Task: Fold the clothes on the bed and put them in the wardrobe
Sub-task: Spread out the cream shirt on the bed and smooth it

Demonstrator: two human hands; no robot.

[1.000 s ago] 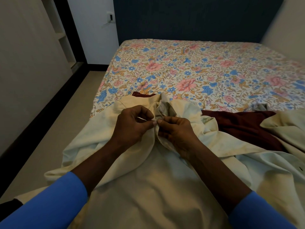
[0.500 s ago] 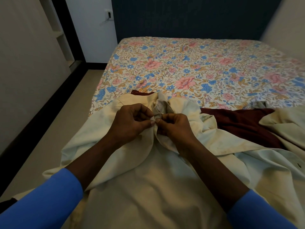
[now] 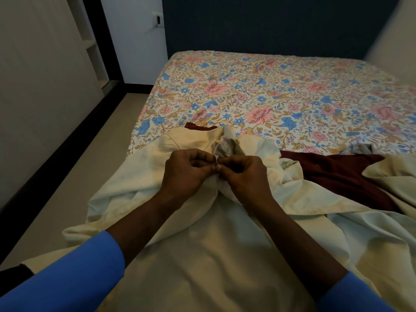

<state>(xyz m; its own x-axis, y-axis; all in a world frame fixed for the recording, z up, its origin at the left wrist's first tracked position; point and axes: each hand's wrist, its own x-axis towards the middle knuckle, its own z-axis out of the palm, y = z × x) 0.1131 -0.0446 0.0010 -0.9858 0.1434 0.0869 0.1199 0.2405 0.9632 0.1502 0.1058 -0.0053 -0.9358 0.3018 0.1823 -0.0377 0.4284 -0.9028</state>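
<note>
Pinching the cream shirt (image 3: 213, 255) at its neck with left hand (image 3: 186, 172) and right hand (image 3: 243, 176), fingertips meeting. Could drag the maroon garment (image 3: 337, 174), at three o'clock, if tugged.

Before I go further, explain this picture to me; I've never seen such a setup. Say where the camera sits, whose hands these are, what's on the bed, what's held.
No machine here: a person wears one camera on the head, looking down at their own hands. The left hand and right hand meet in the middle, both pinching the cream garment near its collar; their grip is on a small spot I cannot make out. That garment lies rumpled on the bed, partly over a maroon garment.
</note>
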